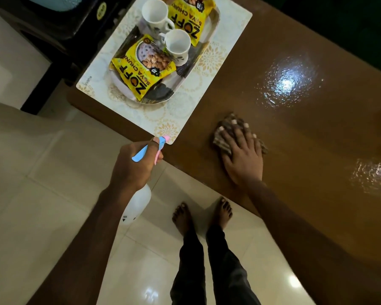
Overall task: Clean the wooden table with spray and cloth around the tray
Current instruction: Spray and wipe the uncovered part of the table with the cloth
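Observation:
My left hand [134, 166] grips a white spray bottle [138, 205] with a blue and pink trigger head, held just off the table's near edge, nozzle toward the mat's corner. My right hand [242, 155] lies flat, fingers spread, pressing a brown patterned cloth [223, 133] onto the wooden table [295, 150], just right of the mat. The tray [207, 46] sits on a cream patterned mat [167, 119] at the table's left end, holding two white mugs [177, 44] and two yellow snack packets [141, 71].
Light glares off wet-looking patches [288, 84] on the tabletop to the right of the tray. A dark chair or cabinet [53, 40] stands beyond the table's left end. My bare feet [202, 214] stand on the pale tiled floor by the table's near edge.

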